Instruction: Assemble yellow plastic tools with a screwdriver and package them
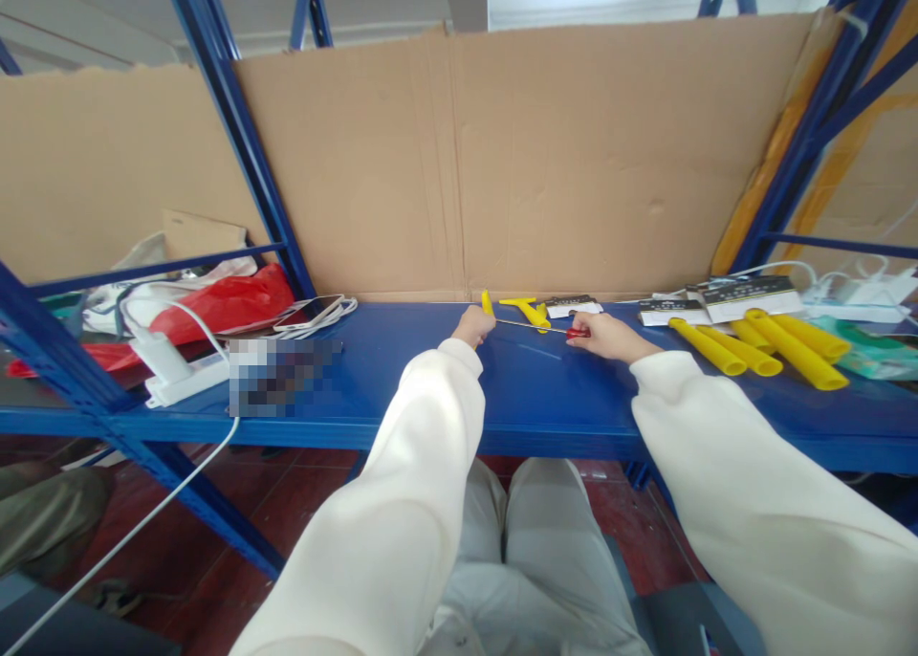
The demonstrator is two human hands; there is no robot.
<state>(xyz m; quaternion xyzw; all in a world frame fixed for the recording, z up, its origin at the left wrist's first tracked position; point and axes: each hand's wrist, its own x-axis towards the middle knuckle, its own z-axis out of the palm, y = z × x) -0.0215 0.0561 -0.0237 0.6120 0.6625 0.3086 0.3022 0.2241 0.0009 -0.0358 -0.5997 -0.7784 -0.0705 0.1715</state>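
Note:
My left hand (474,327) is closed around a yellow plastic piece (487,302), whose upper end sticks out above the fingers. My right hand (608,337) grips the red handle of a screwdriver (578,333). Its long thin shaft points left and reaches my left hand; whether the tip touches the yellow piece cannot be made out. Just behind the shaft, a yellow T-shaped part (529,311) lies on the blue shelf (531,388). A small black-and-white box (574,306) lies beside it, near the cardboard wall.
Several yellow tubes (803,350) lie at the right, in front of black-and-white boxes (750,298). Leftward are a white power strip (187,379) with a cable, a phone (308,314) and a red bag (233,304). Cardboard (574,159) and blue posts (248,130) bound the shelf.

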